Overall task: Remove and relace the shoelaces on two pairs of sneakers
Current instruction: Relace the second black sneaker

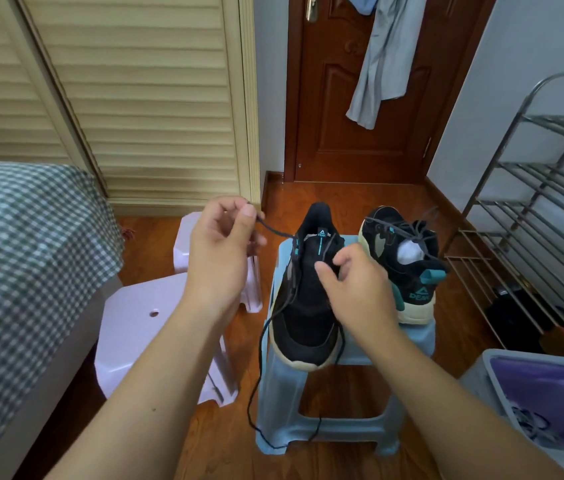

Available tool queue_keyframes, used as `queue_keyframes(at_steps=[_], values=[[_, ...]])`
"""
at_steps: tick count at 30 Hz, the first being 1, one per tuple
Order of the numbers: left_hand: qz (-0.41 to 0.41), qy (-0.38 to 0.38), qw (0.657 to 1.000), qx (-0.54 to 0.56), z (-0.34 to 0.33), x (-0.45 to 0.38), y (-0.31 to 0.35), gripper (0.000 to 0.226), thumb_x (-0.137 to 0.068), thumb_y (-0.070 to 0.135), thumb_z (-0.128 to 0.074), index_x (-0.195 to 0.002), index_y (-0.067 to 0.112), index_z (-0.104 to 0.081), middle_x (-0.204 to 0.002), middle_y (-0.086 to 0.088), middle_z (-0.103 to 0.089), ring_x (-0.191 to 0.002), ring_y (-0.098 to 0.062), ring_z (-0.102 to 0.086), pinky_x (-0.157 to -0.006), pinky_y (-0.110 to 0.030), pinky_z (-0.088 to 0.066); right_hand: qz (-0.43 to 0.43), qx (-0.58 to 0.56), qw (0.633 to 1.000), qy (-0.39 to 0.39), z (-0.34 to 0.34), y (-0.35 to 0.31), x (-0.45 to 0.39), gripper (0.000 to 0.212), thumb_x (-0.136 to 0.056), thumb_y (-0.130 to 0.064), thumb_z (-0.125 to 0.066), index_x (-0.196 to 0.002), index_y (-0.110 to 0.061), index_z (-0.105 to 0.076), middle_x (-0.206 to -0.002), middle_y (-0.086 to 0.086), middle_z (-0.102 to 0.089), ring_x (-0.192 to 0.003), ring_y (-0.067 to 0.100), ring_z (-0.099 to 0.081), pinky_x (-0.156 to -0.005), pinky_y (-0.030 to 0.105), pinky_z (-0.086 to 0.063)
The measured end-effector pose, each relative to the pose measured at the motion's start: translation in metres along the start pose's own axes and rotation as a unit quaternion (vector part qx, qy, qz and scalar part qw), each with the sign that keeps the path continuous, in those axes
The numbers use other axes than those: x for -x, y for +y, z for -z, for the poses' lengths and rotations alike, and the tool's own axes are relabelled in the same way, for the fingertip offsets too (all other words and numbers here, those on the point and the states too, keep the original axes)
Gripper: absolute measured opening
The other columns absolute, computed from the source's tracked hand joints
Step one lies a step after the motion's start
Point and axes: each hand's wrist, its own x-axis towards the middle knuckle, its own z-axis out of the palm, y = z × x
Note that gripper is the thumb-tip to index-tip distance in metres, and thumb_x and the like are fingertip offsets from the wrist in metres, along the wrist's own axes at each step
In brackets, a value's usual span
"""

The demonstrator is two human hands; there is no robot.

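Two black sneakers with cream soles stand on a light blue stool. The near sneaker points toward me with its tongue up. Its dark shoelace runs up and left from the eyelets to my left hand, which pinches the lace end. A long slack loop of the same lace hangs down the stool's front. My right hand grips the lace at the sneaker's right eyelets. The second sneaker lies on its side to the right, laces loose, with white stuffing inside.
Two pale pink stools stand to the left, beside a bed with a checked cover. A metal shoe rack lines the right wall. A grey bin with purple contents sits at the lower right. A brown door is ahead.
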Motion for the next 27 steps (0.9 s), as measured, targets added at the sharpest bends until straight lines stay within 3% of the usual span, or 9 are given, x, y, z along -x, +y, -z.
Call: queue_keyframes(at_steps=[3,7,12,16,19,23,27], values=[[-0.001,-0.014,1.0,0.006,-0.007,0.003,0.003,0.017,-0.104,0.012,-0.055,-0.091,0.022,-0.06,-0.087,0.001,-0.069,-0.07,-0.015,-0.06,-0.066,-0.024,-0.049,0.003,0.126,0.992,-0.021,-0.002,-0.009,-0.011,0.031,-0.092,-0.052,-0.064,-0.096,-0.023,-0.051,-0.091,-0.008,-0.053,-0.079,0.019,-0.048,-0.068,0.033,-0.036],[-0.005,-0.016,1.0,0.02,-0.009,0.005,0.007,0.017,-0.103,0.009,-0.055,-0.092,0.019,-0.061,-0.086,-0.001,-0.069,-0.07,-0.014,-0.06,-0.068,-0.026,-0.051,-0.028,0.124,0.991,-0.045,-0.008,-0.012,-0.017,0.021,-0.097,-0.031,-0.059,-0.084,-0.015,-0.056,-0.081,-0.002,-0.057,-0.079,0.026,-0.057,-0.064,0.032,-0.039],[-0.003,-0.009,1.0,0.027,-0.005,0.001,0.01,0.016,-0.103,0.009,-0.055,-0.092,0.018,-0.062,-0.086,-0.001,-0.07,-0.07,-0.015,-0.06,-0.068,-0.025,-0.052,-0.108,-0.042,0.991,-0.059,0.004,-0.018,-0.021,0.011,-0.093,-0.024,-0.055,-0.087,-0.02,-0.063,-0.079,0.0,-0.065,-0.076,0.02,-0.06,-0.066,0.033,-0.046],[0.0,-0.032,0.998,0.048,-0.005,0.0,0.011,0.013,-0.103,0.008,-0.055,-0.094,0.015,-0.062,-0.087,-0.005,-0.069,-0.072,-0.02,-0.061,-0.07,-0.029,-0.052,-0.137,-0.259,0.952,-0.085,0.008,-0.016,-0.022,0.012,-0.095,-0.011,-0.055,-0.096,-0.021,-0.061,-0.087,0.005,-0.066,-0.07,0.016,-0.058,-0.068,0.032,-0.047],[0.007,-0.051,0.998,0.044,-0.005,0.002,0.009,0.009,-0.103,0.009,-0.056,-0.097,0.013,-0.062,-0.089,-0.006,-0.069,-0.076,-0.022,-0.063,-0.076,-0.038,-0.052,-0.098,-0.313,0.942,-0.073,0.016,-0.015,-0.021,0.02,-0.098,-0.002,-0.055,-0.105,-0.015,-0.068,-0.086,0.003,-0.071,-0.065,0.007,-0.057,-0.063,0.023,-0.047],[0.034,-0.052,0.996,0.059,-0.008,0.003,0.007,0.008,-0.102,0.009,-0.056,-0.098,0.011,-0.062,-0.087,-0.004,-0.07,-0.074,-0.017,-0.063,-0.074,-0.033,-0.052,-0.01,-0.355,0.935,-0.002,0.04,-0.033,-0.022,0.021,-0.099,-0.003,-0.057,-0.099,-0.017,-0.074,-0.085,0.002,-0.074,-0.066,0.01,-0.057,-0.061,0.022,-0.05],[0.034,-0.066,0.997,0.036,-0.016,0.0,0.011,0.008,-0.101,0.01,-0.06,-0.101,0.006,-0.067,-0.083,-0.005,-0.07,-0.074,-0.015,-0.063,-0.072,-0.028,-0.055,0.049,-0.313,0.948,-0.008,0.062,-0.054,-0.023,0.019,-0.096,-0.015,-0.063,-0.092,-0.027,-0.077,-0.085,-0.001,-0.074,-0.07,0.008,-0.059,-0.067,0.023,-0.051]])
